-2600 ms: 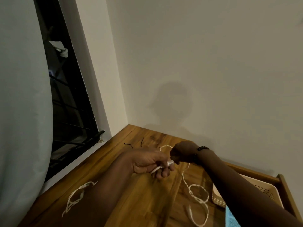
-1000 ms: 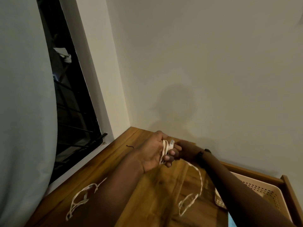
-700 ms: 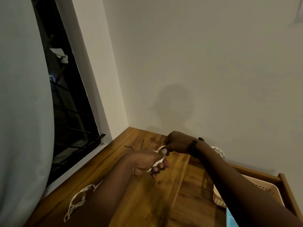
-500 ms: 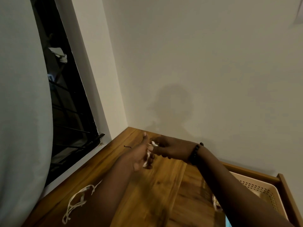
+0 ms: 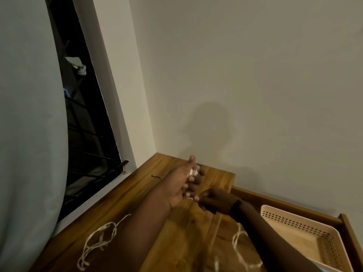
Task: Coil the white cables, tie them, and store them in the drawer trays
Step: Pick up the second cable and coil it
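- Your beige perforated tray [image 5: 306, 240] sits in the open drawer [image 5: 347, 228]; nothing shows in it.
- Your left hand [image 5: 182, 181] now stands palm-up, fingers curled on white cable [image 5: 193, 171] loops.
- Your right hand [image 5: 216, 200] has dropped lower since a moment ago, pinching the strand trailing across the wooden top [image 5: 186, 242].
- A second cable [image 5: 98, 242] lies left, loose.
- No readable writing.

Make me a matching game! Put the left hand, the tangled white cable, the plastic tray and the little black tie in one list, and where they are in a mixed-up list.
Things:
1. left hand
2. tangled white cable
3. plastic tray
4. black tie

Places:
A. in the open drawer
B. on the wood near the window
C. holding coiled cable
D. lying loose, bottom left

Pairs: 1-C, 2-D, 3-A, 4-B
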